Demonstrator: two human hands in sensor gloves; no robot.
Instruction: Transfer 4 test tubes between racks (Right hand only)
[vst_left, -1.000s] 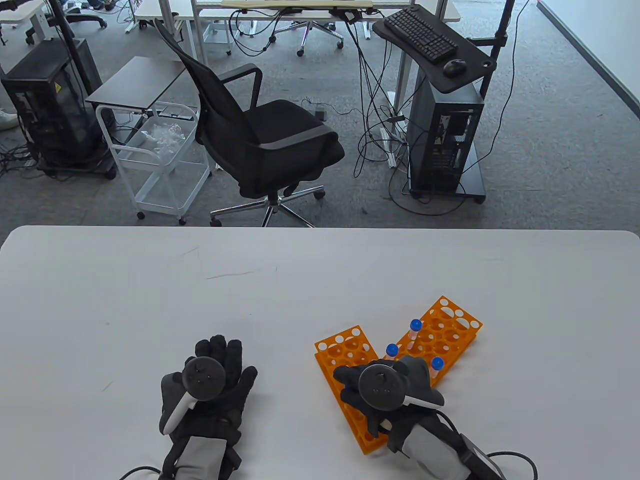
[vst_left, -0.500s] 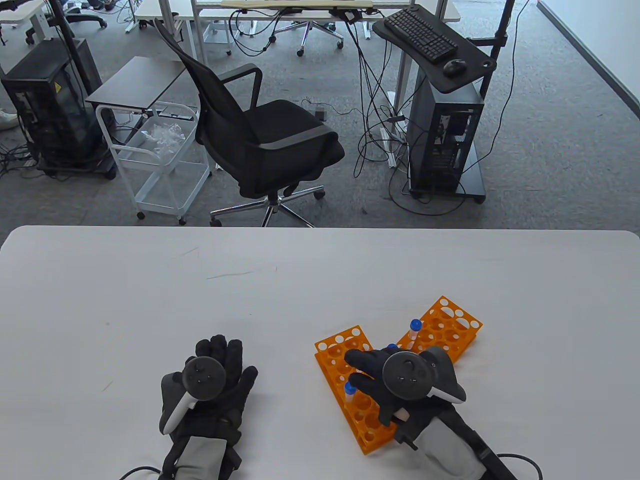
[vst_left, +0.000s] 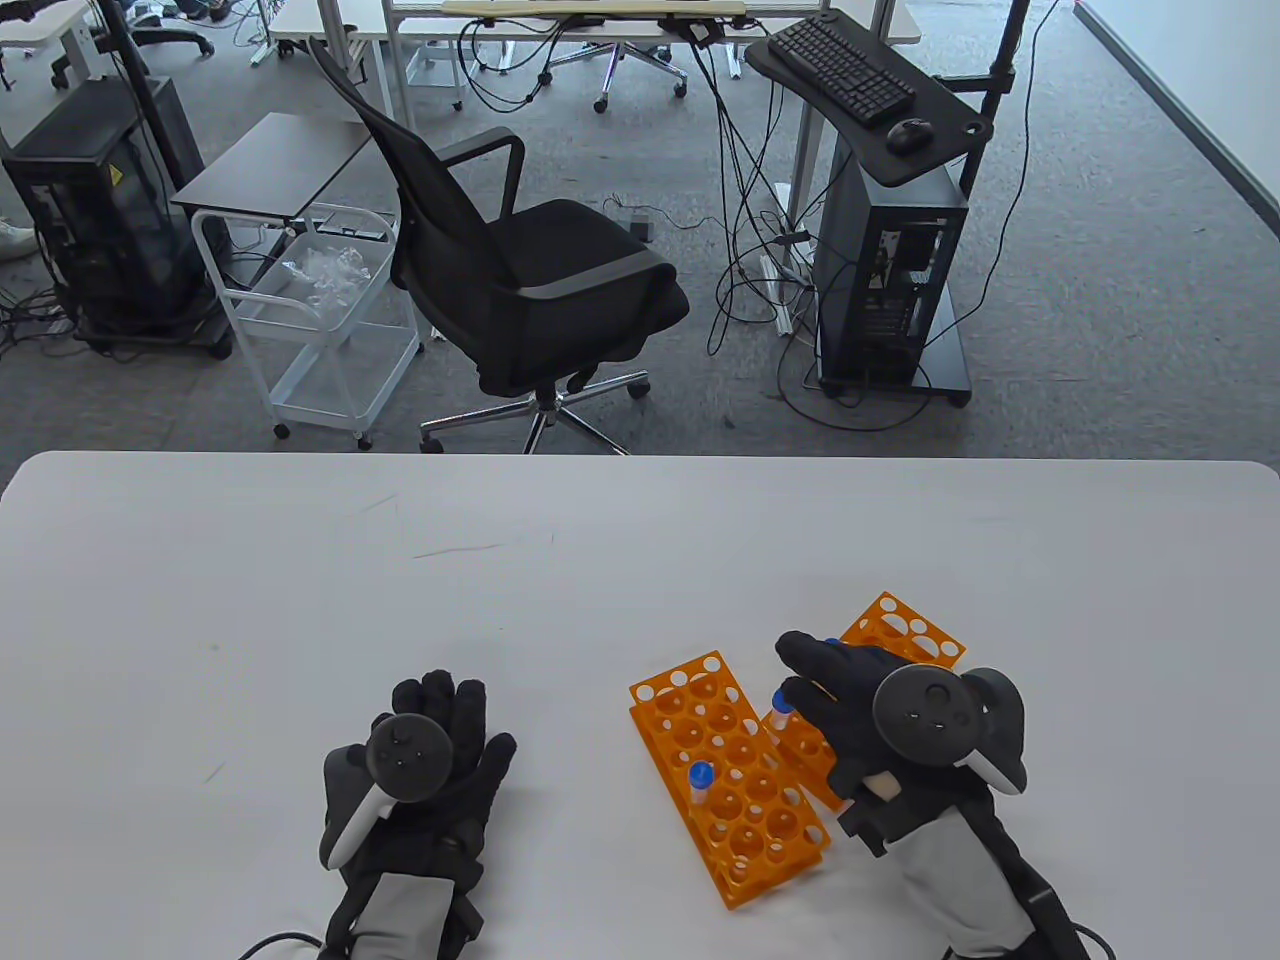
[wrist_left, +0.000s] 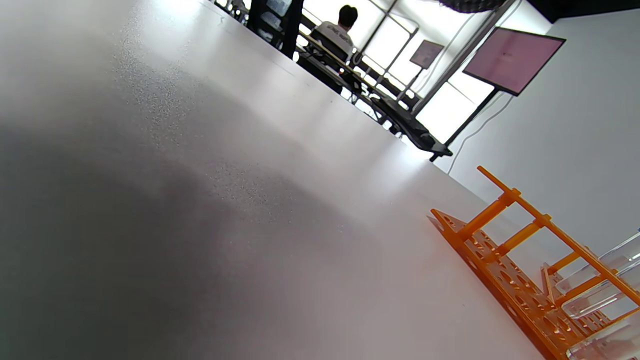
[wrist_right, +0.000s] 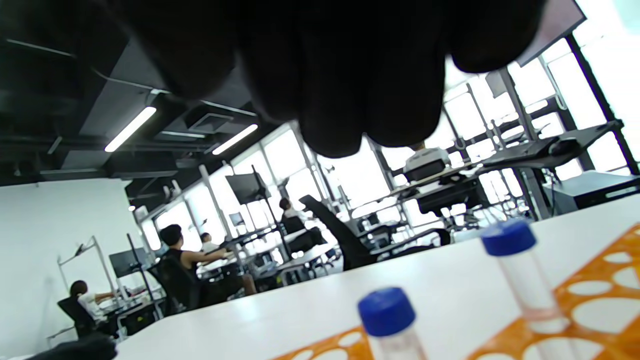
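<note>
Two orange racks lie on the white table. The left rack holds one blue-capped test tube, standing upright. The right rack is mostly covered by my right hand, which hovers over it with fingers spread and holds nothing. A blue-capped tube stands by its fingertips. In the right wrist view two blue-capped tubes stand in the rack just below my fingers. My left hand rests flat on the table, empty. The left wrist view shows the left rack from the side.
The table's far edge runs behind the racks. Beyond it stand an office chair, a white cart and a computer stand. Cables trail from both wrists at the near edge.
My right hand set a tube into the left rack, let it go, and moved right and back over the right rack. The left hand has not moved.
</note>
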